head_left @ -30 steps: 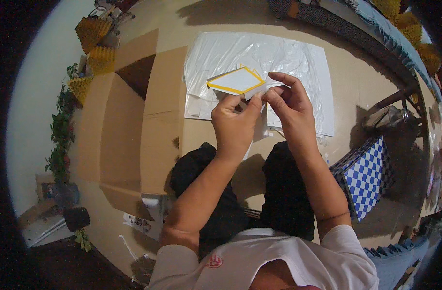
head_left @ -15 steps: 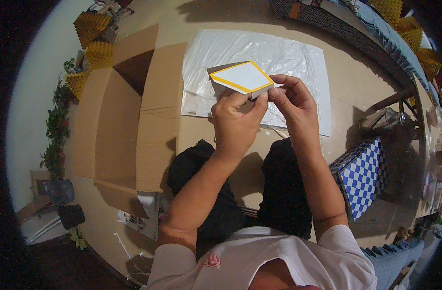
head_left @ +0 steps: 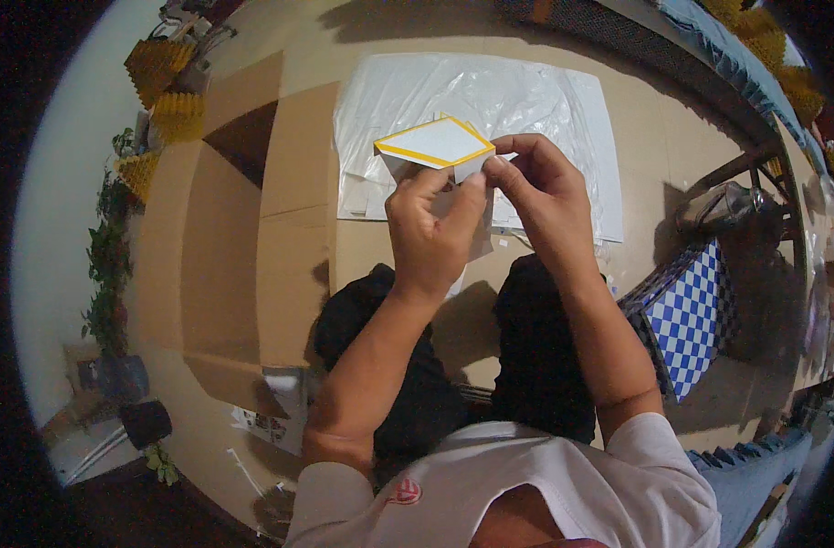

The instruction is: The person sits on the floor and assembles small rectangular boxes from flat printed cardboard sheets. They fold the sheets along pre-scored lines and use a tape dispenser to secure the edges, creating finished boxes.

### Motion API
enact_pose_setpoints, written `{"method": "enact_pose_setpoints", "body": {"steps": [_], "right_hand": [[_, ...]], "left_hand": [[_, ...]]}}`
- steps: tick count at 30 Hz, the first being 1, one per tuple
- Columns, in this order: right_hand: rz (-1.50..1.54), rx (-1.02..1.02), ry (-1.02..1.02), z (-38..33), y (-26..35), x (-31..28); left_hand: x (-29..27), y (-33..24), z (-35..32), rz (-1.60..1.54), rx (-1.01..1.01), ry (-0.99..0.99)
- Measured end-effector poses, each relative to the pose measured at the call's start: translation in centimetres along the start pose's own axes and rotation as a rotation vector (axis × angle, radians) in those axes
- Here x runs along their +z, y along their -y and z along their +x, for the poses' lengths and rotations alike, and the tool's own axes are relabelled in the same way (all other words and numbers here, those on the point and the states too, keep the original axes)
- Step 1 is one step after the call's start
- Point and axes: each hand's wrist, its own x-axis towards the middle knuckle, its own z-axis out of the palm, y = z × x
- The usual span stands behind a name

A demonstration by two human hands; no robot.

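A small folded paperboard box [head_left: 438, 141] is held up in front of me, its white four-sided face edged in yellow and turned upward. My left hand [head_left: 428, 224] grips it from below, with the thumb at its near side. My right hand [head_left: 552, 187] is closed in a pinch at the box's right corner, thumb and forefinger pressed against the edge. A grey-white flap hangs between the two thumbs. Beneath the hands lies a white sheet stack [head_left: 563, 119] covered in wrinkled clear plastic.
A large open cardboard carton [head_left: 298, 201] stands to my left. Over on the right are a blue-and-white checkered box [head_left: 686, 320] and a metal pot [head_left: 718, 208] beside a wooden frame. Plants [head_left: 109, 265] line the left wall. My knees are below my hands.
Both hands and the box have shifted slightly left in the picture. The box's face has tipped flatter, and more of the flap under its near edge shows.
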Motion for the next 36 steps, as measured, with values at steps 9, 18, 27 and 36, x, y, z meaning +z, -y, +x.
{"method": "enact_pose_setpoints", "body": {"steps": [9,18,27,36], "right_hand": [[-0.021,0.253,0.107,-0.2,1.1,-0.6],[0.174,0.348,0.120,0.5,-0.2,-1.2],[0.232,0.301,0.206,0.3,-1.4,-1.3],[0.150,0.294,0.244,-0.3,-0.6,-1.2]], "left_hand": [[0.3,-0.5,-0.1,-0.241,-0.310,-0.067],[0.7,0.1,0.2,-0.465,-0.291,-0.002],[0.3,0.7,0.9,-0.783,-0.479,0.068],[0.1,0.9,0.8,-0.565,-0.494,0.013]]}}
